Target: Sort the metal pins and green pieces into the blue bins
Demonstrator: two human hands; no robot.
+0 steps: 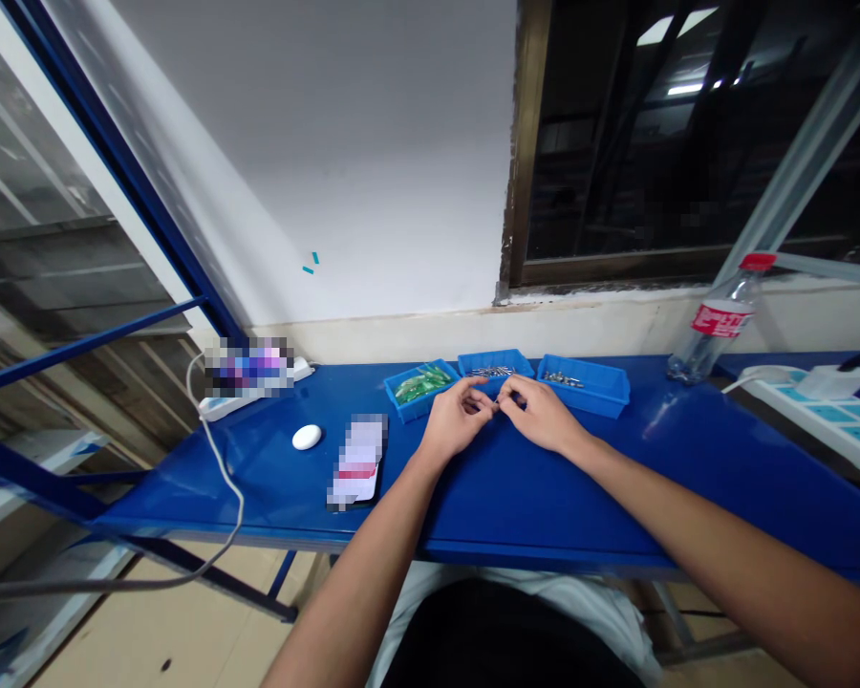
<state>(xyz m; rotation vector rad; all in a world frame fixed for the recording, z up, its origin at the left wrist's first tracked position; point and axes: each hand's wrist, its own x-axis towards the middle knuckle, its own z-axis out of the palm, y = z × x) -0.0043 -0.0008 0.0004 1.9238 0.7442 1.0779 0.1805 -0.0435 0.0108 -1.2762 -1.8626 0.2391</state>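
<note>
My left hand [460,413] and my right hand [534,409] meet fingertip to fingertip above the blue table, just in front of three blue bins. Both are closed in a pinch around something very small, too small to name. Behind my left hand stands a blue bin [410,413] with green pieces [424,383] in it. The middle blue bin [498,357] holds thin metal parts [493,372], partly hidden by my fingers. Beyond my right hand, the right blue bin [602,390] has small metal parts [562,379] at its left end.
A phone [365,485] and a white oval case [307,438] lie to the left. At the back left is a power strip [219,407] with a cable. A plastic bottle [720,320] and another power strip [846,425] stand on the right. A wall [373,191] closes the back.
</note>
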